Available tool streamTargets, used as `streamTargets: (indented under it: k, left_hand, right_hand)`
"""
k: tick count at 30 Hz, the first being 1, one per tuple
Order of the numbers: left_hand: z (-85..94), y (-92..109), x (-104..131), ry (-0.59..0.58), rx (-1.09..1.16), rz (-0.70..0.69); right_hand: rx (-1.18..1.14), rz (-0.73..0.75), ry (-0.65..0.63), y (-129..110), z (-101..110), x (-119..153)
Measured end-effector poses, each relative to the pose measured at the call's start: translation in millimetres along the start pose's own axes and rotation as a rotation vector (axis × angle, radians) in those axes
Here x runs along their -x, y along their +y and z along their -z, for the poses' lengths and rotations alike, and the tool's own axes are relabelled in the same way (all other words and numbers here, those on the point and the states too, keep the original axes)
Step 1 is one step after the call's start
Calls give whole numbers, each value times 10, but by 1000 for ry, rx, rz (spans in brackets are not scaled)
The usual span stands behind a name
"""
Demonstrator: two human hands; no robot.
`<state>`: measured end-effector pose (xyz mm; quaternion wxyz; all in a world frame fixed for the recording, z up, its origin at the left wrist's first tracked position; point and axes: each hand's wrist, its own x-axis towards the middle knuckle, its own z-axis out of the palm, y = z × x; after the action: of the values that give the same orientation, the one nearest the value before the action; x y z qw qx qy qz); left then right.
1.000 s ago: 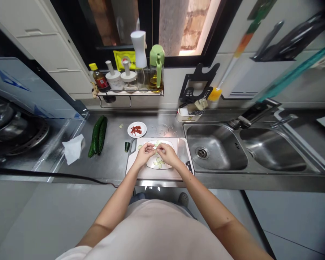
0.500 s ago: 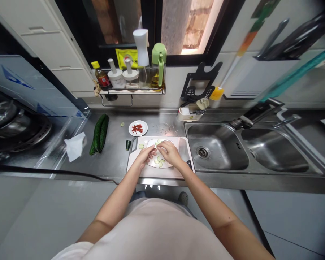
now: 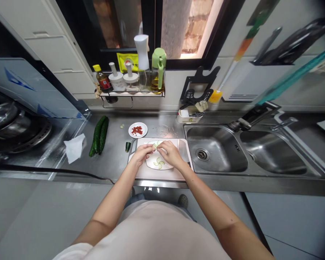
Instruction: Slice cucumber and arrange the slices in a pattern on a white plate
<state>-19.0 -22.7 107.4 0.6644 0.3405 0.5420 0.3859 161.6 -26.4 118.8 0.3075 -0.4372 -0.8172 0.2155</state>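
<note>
Toward the left of the worktop (image 3: 115, 155), two cucumbers (image 3: 99, 136) are laid. A cucumber stub (image 3: 128, 146) is set just beside the cutting board's (image 3: 151, 175) left edge. By the left hand (image 3: 143, 154), narrowed at the fingertips, a pale green slice (image 3: 155, 146) is pinched above the white plate (image 3: 168, 166); near the plate's front edge, curved slices (image 3: 159, 166) are arranged. The pale green slice is also pinched by the right hand (image 3: 170, 153).

Kitchen, double sink (image 3: 216, 148), pot (image 3: 7, 124), condiment bottles (image 3: 103, 79)
</note>
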Motion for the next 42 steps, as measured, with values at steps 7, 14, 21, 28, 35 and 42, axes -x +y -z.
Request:
streamTargets:
  k: [7,14,21,28,35,42]
  left_hand:
    - [-10,27,-40,25,-34,-123]
    - [10,41,-70,-32,-63,-358]
    - [-20,67,-60,-21,-102,-440]
    - [-8,71,-77,-2,-126,-437]
    - [12,34,-139,-15,-121,-460]
    - [24,6,-175,-15,-160,-465]
  right_hand:
    - [-39,-15,-9,-3,-5,-44]
    - [-157,-92,1,17,-57,-114]
    - [-360,-202,17,1,-72,-161]
    - [-418,-245,6,14,-91,-196]
    - [-478,-284,9,57,-135,-226]
    - [-569,-369,-23,103,-181,-230]
